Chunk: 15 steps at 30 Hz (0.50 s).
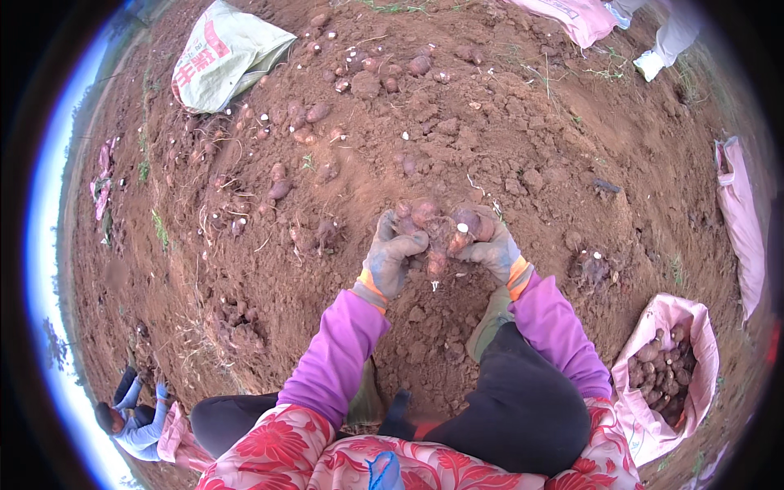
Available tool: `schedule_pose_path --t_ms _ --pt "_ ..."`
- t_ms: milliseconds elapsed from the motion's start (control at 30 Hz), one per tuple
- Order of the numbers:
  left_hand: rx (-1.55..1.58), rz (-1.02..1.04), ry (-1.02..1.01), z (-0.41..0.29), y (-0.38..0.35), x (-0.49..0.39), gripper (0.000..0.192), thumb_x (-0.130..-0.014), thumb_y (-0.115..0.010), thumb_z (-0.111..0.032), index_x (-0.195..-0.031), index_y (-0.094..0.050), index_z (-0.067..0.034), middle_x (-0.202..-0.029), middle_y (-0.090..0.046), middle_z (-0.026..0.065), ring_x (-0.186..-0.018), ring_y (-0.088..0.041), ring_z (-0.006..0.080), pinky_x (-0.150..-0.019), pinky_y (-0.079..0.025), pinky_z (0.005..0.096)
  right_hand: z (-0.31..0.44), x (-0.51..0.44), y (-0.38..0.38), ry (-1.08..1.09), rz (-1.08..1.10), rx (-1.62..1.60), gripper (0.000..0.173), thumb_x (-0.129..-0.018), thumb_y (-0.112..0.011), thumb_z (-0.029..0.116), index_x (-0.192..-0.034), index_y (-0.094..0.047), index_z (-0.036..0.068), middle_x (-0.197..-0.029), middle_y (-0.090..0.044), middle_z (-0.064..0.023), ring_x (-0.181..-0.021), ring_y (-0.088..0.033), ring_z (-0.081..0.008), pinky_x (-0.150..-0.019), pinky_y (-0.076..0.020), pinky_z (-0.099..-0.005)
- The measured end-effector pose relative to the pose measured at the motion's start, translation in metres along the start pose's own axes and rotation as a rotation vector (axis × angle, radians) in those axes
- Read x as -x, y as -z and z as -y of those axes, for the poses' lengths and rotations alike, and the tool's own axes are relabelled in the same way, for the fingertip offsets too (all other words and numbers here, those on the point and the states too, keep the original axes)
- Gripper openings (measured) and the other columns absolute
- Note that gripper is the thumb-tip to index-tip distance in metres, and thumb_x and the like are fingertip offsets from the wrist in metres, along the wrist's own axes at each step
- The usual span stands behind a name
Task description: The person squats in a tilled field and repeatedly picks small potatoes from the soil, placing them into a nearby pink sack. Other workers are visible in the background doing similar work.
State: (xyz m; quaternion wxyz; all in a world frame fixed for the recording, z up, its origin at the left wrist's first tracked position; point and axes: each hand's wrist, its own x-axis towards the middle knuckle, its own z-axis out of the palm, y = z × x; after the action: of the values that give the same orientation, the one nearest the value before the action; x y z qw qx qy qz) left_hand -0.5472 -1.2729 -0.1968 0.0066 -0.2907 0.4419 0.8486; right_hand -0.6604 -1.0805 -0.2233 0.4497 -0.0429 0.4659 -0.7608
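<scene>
Both my hands, in soiled work gloves with orange cuffs, grip a clump of taro-like corms (440, 228) in front of me. The clump is caked with brown soil, and several round corms and roots stick out of it. One white cut spot shows on its right part. My left hand (391, 254) holds the left side, thumb on top. On the right side my right hand (495, 250) is closed around a larger dark corm (467, 219); its fingertips are partly hidden. Loose dug soil (429, 331) lies below, between my legs.
An open pink sack (704, 367) of corms stands at the right. Other pink sacks (741, 226) lie along the right, and a white woven sack (236, 55) upper left. Loose corms (279, 189) and a soil-covered clump (594, 269) dot the ground. A co-worker (138, 422) sits lower left.
</scene>
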Motion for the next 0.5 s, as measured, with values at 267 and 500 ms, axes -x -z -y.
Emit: schedule_pose_path --t_ms 267,500 --pt "0.118 -0.31 -0.127 0.007 0.013 -0.012 0.026 -0.085 -0.072 0.001 -0.096 -0.054 -0.014 -0.085 -0.07 0.0059 -0.059 -0.058 0.0111 -0.051 -0.048 0.027 0.01 -0.003 0.0 0.681 -0.453 0.569 0.072 -0.068 -0.073 -0.015 -0.137 -0.06 0.004 -0.126 -0.068 -0.0057 -0.116 -0.063 -0.0144 -0.1 -0.0522 -0.0298" --pt "0.179 -0.109 -0.268 -0.03 -0.017 0.007 0.032 -0.079 -0.071 0.007 -0.097 -0.053 -0.012 -0.088 -0.072 0.0083 -0.063 -0.061 0.0149 -0.058 -0.049 0.0271 0.034 0.01 -0.029 0.078 -0.154 0.093 0.081 -0.075 -0.071 -0.015 -0.148 -0.055 0.017 -0.116 -0.071 -0.0054 -0.096 -0.07 -0.0149 -0.081 -0.0586 -0.0294"
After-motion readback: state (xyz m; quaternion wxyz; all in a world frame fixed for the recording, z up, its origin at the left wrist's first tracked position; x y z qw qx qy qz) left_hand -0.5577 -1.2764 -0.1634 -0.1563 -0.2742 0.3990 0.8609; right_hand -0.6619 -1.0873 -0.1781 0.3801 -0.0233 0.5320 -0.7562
